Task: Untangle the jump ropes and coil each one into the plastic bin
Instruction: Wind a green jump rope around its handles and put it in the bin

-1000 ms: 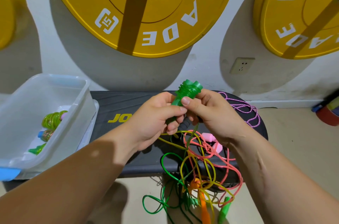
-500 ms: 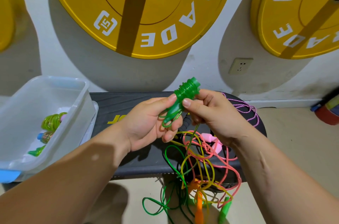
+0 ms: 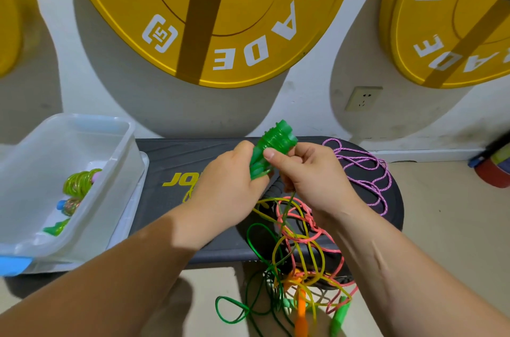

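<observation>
Left hand (image 3: pixel 229 185) and right hand (image 3: pixel 309 179) both gripped green rope handles (image 3: pixel 271 147) above the black bench (image 3: pixel 171 160); fingers curled.

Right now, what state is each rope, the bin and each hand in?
Green handle: raised, gripped by both hands.
Left hand: curled round the handle's lower end.
Right hand: pinching the handle.
Rope tangle: knotted, spilling off the bench.
Purple rope: loose on the bench, uncoiled.
Bin: open, one coiled rope inside.
</observation>
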